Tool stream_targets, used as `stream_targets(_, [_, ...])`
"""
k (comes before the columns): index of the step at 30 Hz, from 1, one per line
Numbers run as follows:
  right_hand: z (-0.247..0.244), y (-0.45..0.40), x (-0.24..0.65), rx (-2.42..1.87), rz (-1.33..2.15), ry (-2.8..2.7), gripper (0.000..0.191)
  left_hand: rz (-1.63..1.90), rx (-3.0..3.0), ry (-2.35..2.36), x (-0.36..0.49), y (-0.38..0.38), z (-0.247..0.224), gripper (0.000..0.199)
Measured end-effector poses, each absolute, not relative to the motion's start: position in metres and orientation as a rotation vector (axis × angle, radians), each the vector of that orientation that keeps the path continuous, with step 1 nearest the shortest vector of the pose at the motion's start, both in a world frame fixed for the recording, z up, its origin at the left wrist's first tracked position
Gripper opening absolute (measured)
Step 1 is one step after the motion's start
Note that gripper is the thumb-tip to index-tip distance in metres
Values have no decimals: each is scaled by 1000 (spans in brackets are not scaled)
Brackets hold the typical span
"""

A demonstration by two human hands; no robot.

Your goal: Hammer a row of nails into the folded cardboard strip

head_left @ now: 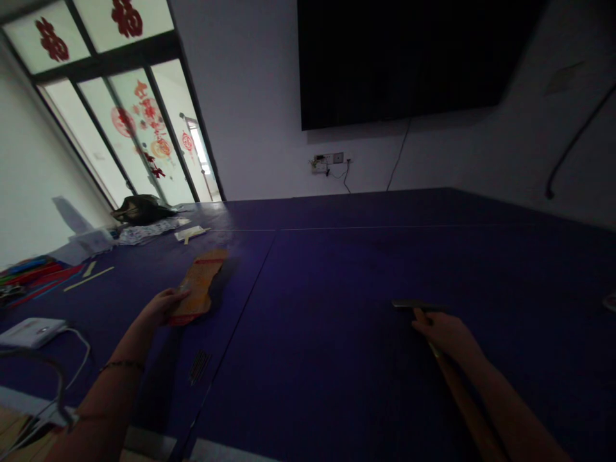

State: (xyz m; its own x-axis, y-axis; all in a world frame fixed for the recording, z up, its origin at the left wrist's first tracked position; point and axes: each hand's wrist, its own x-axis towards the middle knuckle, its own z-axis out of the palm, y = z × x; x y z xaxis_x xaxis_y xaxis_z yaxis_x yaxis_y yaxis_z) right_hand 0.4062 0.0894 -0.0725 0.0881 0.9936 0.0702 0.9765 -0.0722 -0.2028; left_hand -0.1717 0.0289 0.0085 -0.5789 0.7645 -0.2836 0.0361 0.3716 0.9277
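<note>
My left hand (166, 305) is closed on the near end of a flat orange-brown piece, which looks like cardboard (199, 282) with red edges. It is held over the purple table (327, 333). My right hand (443, 330) grips a hammer (419, 314) close below its narrow metal head, and the long wooden handle runs back under my forearm. Several thin dark nail-like rods (199, 367) lie side by side on the table, nearer to me than the cardboard.
At the left lie colourful strips (41, 276) and a white box-like device (33, 332) with a cable. A dark bag (143, 210) and a small white packet (191, 233) are farther back. A wall screen (414, 61) hangs beyond the table.
</note>
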Motion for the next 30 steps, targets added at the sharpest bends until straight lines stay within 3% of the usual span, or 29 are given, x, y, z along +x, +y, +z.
stream_targets(8, [-70, 88, 406, -2187, 147, -2005, 27, 983, 1015, 1344, -89, 46, 17, 43])
stream_targets(17, [-63, 81, 401, -2221, 148, -2025, 35, 195, 1759, 1065, 14, 71, -22, 36])
stream_targets(30, [-56, 74, 398, -2208, 151, -2026, 40, -19, 2104, 1299, 64, 113, -26, 32])
